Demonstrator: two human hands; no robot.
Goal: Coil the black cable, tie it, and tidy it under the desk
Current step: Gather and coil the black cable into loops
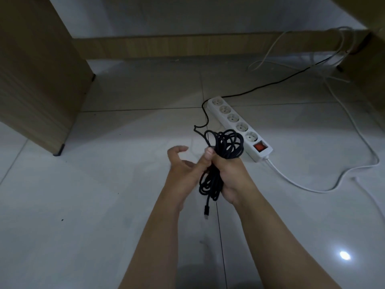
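Black cable (223,147) coil gripped in right hand (231,176)

Dim scene, lamp glare on glossy floor (344,255) lower right, wide-angle bending at edges

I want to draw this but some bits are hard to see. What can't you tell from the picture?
Head view only:
- Far end of the black cable: it trails off toward the desk's right leg, lost in shadow among white wires.
- Middle of the coil: covered by the right hand.
- Plug hanging below: too small to name its type.
- Left hand fingers: blurred.
- Desk top: cut off by the upper edge.
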